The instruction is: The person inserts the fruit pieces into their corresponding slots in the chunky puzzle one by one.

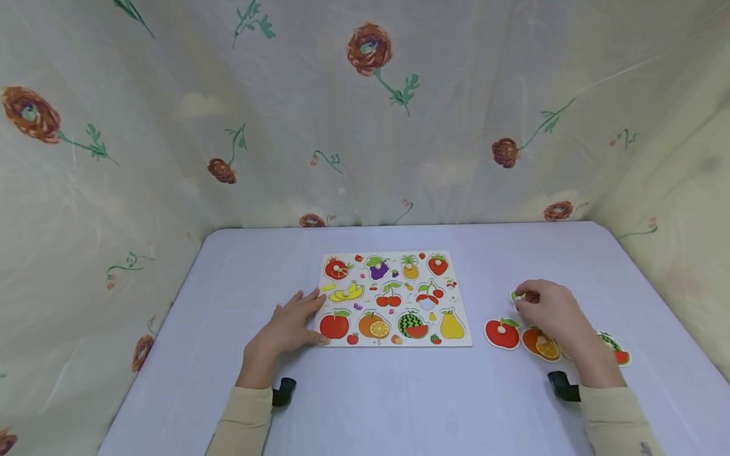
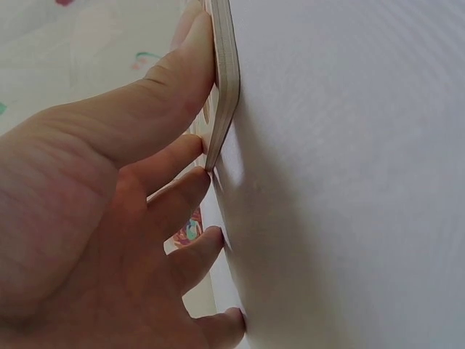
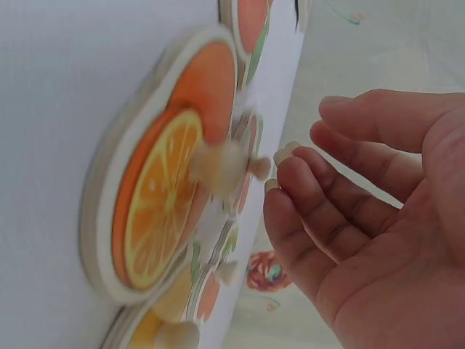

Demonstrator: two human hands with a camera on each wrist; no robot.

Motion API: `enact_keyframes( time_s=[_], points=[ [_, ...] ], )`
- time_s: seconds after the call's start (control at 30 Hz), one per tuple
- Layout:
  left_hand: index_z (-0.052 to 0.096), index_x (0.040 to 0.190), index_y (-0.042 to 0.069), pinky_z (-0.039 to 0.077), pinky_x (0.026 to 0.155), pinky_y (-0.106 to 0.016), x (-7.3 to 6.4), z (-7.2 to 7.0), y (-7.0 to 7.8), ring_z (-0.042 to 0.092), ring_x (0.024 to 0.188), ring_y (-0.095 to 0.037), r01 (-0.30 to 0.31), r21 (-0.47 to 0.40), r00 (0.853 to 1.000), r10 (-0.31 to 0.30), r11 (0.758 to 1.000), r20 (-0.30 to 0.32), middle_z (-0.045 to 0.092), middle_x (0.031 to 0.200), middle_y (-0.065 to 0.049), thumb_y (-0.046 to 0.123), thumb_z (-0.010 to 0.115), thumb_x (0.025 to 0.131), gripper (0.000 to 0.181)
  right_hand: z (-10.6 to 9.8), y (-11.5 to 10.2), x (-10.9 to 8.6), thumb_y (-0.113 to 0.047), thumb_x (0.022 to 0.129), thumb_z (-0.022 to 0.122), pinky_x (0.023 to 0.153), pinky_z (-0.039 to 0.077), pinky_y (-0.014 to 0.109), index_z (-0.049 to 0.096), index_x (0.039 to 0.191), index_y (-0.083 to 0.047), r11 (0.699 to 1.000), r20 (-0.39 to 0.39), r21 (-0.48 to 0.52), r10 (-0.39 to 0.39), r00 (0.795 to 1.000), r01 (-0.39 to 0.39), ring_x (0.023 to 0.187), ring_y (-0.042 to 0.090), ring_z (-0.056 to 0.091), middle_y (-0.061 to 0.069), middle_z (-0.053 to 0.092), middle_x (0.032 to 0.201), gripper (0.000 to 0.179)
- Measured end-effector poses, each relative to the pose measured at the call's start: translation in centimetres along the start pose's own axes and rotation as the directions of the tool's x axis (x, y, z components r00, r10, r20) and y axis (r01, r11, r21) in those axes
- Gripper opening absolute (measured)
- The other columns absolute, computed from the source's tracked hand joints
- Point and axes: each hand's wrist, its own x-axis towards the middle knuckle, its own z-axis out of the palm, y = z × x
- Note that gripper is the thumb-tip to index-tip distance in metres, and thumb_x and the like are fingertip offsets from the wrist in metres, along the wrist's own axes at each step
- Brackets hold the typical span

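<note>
A white fruit puzzle board [image 1: 399, 344] lies flat on the table. My left hand [image 1: 289, 322] rests spread at its left edge; in the left wrist view the thumb [image 2: 156, 109] lies against the board's corner and the other fingertips reach along its side. Right of the board, my right hand [image 1: 550, 310] hovers with bent fingers over a small knobbed piece [image 1: 516, 296], mostly hidden. A gap shows between thumb and fingers in the right wrist view, with nothing visibly held. Close by lie an apple piece [image 1: 502, 334] and an orange piece [image 3: 163, 196] with a knob.
A watermelon piece [image 1: 621, 358] lies partly behind the right forearm, and a yellow piece [image 3: 156, 327] sits beside the orange one. Several fruit shapes with knobs, such as the strawberry [image 1: 438, 265], are on the board. A flowered curtain [image 1: 428, 158] hangs behind the table.
</note>
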Motion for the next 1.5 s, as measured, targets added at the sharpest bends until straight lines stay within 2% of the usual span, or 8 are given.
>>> enact_keyframes(
  time_s=[0.2, 0.3, 0.73, 0.97, 1.13, 1.5],
  points=[
    [0.039, 0.153, 0.024, 0.011, 0.119, -0.070, 0.0, -0.2, 0.1, 0.014, 0.156, -0.032, -0.005, 0.001, 1.000, 0.005, 1.000, 0.002, 0.030, 0.164, 0.002, 0.030, 0.085, 0.075, 0.090, -0.8, 1.1, 0.0, -0.019, 0.095, 0.060, 0.068, 0.050, 0.028, 0.063, 0.119, 0.002, 0.998, -0.001, -0.016, 0.063, 0.998, -0.063, 0.089, 0.030, 0.053, 0.020, 0.062, 0.103, 0.033],
    [0.039, 0.153, 0.024, 0.010, 0.120, -0.070, 0.0, -0.3, 0.1, 0.013, 0.156, -0.032, 0.001, -0.005, 1.000, -0.001, 1.000, 0.006, 0.030, 0.164, 0.002, 0.030, 0.085, 0.075, 0.091, -1.2, 1.6, 0.1, -0.019, 0.094, 0.061, 0.067, 0.050, 0.028, 0.062, 0.119, 0.003, 0.996, 0.011, -0.014, 0.093, 0.996, -0.093, 0.089, 0.031, 0.053, 0.022, 0.061, 0.104, 0.033],
    [0.039, 0.153, 0.023, 0.011, 0.120, -0.070, -0.4, -0.6, 0.4, 0.013, 0.156, -0.032, 0.006, -0.016, 1.000, -0.006, 1.000, 0.007, 0.030, 0.164, 0.001, 0.028, 0.085, 0.076, 0.090, -2.3, 3.4, 0.3, -0.008, 0.090, 0.053, 0.066, 0.049, 0.033, 0.061, 0.118, 0.006, 0.985, -0.017, -0.099, 0.137, 0.990, -0.138, 0.087, 0.036, 0.051, 0.029, 0.058, 0.108, 0.032],
    [0.039, 0.153, 0.023, 0.010, 0.120, -0.070, -0.5, -0.6, 0.4, 0.014, 0.156, -0.033, 0.000, -0.015, 1.000, 0.000, 1.000, 0.011, 0.030, 0.164, 0.001, 0.028, 0.085, 0.077, 0.089, -2.3, 3.8, 0.1, -0.006, 0.090, 0.055, 0.066, 0.050, 0.034, 0.059, 0.119, 0.008, 0.978, 0.013, -0.095, 0.186, 0.982, -0.184, 0.086, 0.036, 0.052, 0.029, 0.058, 0.106, 0.032],
    [0.039, 0.153, 0.023, 0.010, 0.120, -0.070, -0.5, -0.6, 0.4, 0.013, 0.156, -0.033, 0.001, -0.011, 1.000, -0.001, 1.000, 0.011, 0.030, 0.164, 0.001, 0.029, 0.085, 0.076, 0.090, -2.4, 3.9, 0.2, -0.003, 0.087, 0.056, 0.068, 0.052, 0.037, 0.060, 0.115, 0.010, 0.979, 0.029, -0.112, 0.177, 0.984, -0.173, 0.086, 0.037, 0.052, 0.032, 0.060, 0.108, 0.031],
    [0.039, 0.153, 0.024, 0.010, 0.120, -0.069, -0.1, -0.5, 0.1, 0.013, 0.156, -0.032, 0.000, -0.014, 1.000, 0.000, 1.000, 0.015, 0.029, 0.165, 0.002, 0.030, 0.085, 0.076, 0.090, -2.1, 4.0, 0.4, -0.003, 0.089, 0.055, 0.063, 0.049, 0.032, 0.062, 0.105, 0.010, 0.976, 0.008, -0.128, 0.176, 0.984, -0.173, 0.082, 0.035, 0.054, 0.033, 0.060, 0.108, 0.022]
  ],
)
